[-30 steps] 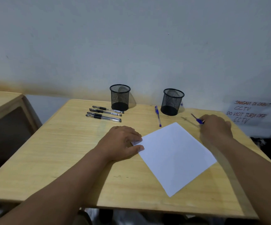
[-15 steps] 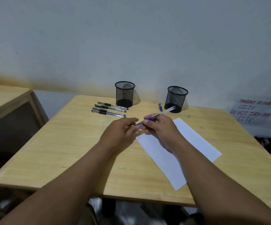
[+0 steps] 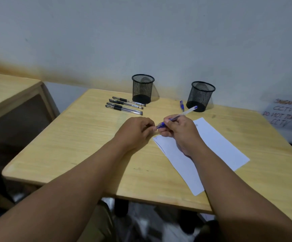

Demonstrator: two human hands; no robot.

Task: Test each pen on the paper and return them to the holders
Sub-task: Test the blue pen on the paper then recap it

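Note:
My right hand (image 3: 178,131) grips a blue pen (image 3: 188,112) over the near-left corner of the white paper (image 3: 216,144), its back end pointing up and right. My left hand (image 3: 136,131) is closed beside it, its fingertips pinching the pen's tip end, where the cap may be. Three black pens (image 3: 124,105) lie side by side on the desk, left of the left mesh holder (image 3: 143,89). Another blue pen (image 3: 182,105) lies just left of the right mesh holder (image 3: 201,96). Both holders look empty.
The wooden desk (image 3: 82,145) stands against a grey wall. A second wooden desk (image 3: 10,91) stands to the left across a gap. A handwritten CCTV sign (image 3: 286,114) leans at the right, beyond the desk's edge.
My right hand picked a blue pen up from the far right of the desk and brought it to the paper's left corner. My left hand left the paper and closed on the pen's tip.

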